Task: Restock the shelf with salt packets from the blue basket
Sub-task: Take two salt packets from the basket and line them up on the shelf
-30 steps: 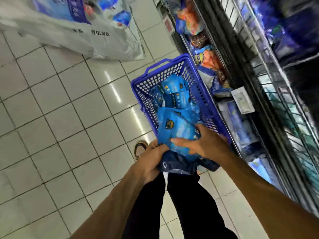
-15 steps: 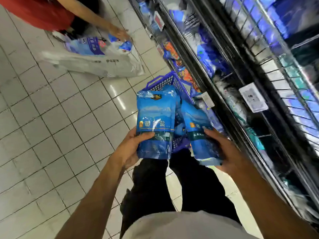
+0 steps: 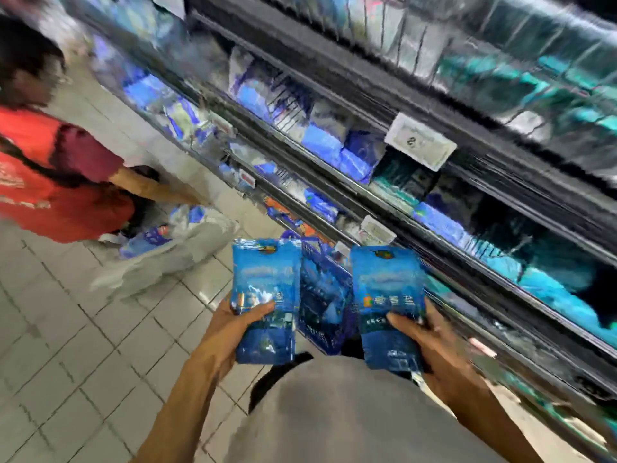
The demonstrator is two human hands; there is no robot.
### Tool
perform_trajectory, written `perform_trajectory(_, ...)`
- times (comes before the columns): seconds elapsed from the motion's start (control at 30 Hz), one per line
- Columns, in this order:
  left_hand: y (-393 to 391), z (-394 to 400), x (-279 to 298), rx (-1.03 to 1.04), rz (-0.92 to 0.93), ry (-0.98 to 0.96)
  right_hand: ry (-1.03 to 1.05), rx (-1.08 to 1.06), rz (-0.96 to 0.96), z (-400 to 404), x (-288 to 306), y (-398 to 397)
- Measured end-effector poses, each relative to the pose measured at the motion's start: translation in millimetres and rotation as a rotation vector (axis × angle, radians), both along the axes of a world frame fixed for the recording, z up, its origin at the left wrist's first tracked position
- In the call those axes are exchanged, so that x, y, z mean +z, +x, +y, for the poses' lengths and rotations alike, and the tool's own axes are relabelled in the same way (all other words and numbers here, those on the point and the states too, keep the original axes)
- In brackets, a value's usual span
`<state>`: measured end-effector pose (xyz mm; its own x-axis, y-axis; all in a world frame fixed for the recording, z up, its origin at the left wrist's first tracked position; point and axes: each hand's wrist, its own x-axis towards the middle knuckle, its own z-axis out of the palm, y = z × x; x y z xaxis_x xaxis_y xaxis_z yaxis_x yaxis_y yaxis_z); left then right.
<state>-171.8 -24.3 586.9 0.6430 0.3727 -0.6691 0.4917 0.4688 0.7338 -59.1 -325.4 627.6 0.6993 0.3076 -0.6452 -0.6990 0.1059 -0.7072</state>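
Salt packets, two glossy blue plastic pouches with printed fronts, stand upright at waist height, one in each hand. The left hand (image 3: 233, 325) grips the left pouch (image 3: 266, 295) near its lower half, thumb laid across the front and fingers hidden behind; the right hand (image 3: 430, 349) holds the right pouch (image 3: 389, 302) the same way. Held low on the body, each pouch shows its printed face upward and leaves its top free, which probably suits sliding it onto a shelf face-out. Between and just beyond the pouches the blue perforated plastic basket (image 3: 320, 295) sits on the pale tiled floor (image 3: 66, 329), close against the shelving so refills stay within reach. Farther right rise the dark metal shelves (image 3: 450, 208), motion-blurred, stocked with blue and teal packs behind a white price tag (image 3: 419, 142). At far left a person in a red shirt (image 3: 50, 182) bends over a white sack (image 3: 180, 242).
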Motion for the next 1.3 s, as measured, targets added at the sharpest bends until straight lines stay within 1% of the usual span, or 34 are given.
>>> perform_trajectory(0.1, 15.1, 1.7, 8.1, -0.170, -0.040, 0.054, -0.047, -0.208, -0.062, -11.7, 0.5, -45.3)
perform_trajectory(0.2, 32.2, -2.4, 15.9, -0.365, -0.079, 0.100, -0.038, -0.404, -0.073, -22.8, -0.3, -96.2)
perform_trajectory(0.37, 56.0, -37.2, 29.4, -0.665, -0.094, 0.097, -0.052, -0.757, -0.034, -46.7, 11.9, -177.7)
perform_trajectory(0.6, 59.4, -148.9, 47.9, -1.060, -0.110, 0.203, -0.074, -1.171, -0.082, -92.3, 41.6, -280.3)
perform_trajectory(0.8, 23.2, -275.8, 58.3, -1.383, -0.169, 0.199, -0.072, -1.507, -0.094, -134.5, 49.6, -363.9)
perform_trajectory(0.97, -32.6, -388.0, 58.9, -1.498, -0.196, 0.142, -0.054, -1.686, -0.129, -194.8, 46.9, -447.2)
perform_trajectory(1.13, -95.8, -487.2, 61.0, -1.574, -0.234, 0.069, -0.116, -1.764, -0.153, -272.2, 46.3, -521.0)
perform_trajectory(1.3, -133.1, -568.2, 74.2, -1.608, -0.274, 0.042, -0.154, -1.799, -0.172, -344.7, 51.1, -563.4)
